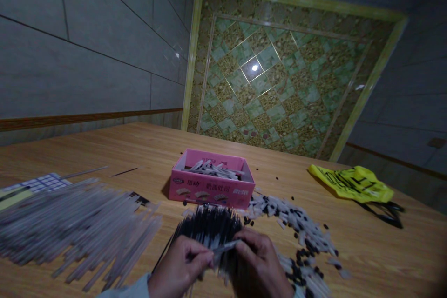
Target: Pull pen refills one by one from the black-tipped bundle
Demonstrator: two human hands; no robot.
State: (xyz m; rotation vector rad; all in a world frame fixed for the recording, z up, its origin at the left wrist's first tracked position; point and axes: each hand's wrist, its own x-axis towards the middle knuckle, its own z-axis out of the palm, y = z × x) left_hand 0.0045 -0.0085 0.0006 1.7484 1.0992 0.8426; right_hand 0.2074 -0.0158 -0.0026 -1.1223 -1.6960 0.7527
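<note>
My left hand (179,267) and my right hand (260,267) meet low in the middle of the view, both pinched on one thin clear pen tube (225,246) held between them. Right behind the hands lies a fanned bundle of dark pen refills (209,226). A big heap of clear pen tubes (75,228) spreads over the table to the left. To the right is a scatter of small white pieces with black caps (296,228). A pink cardboard box (209,191) with several pale pieces inside stands beyond the bundle.
The wooden table (366,251) reaches to grey tiled walls. A yellow plastic bag (351,181) lies at the right with black scissors (386,212) beside it. Printed packets (42,182) lie at the far left. Loose black bits dot the table near the box.
</note>
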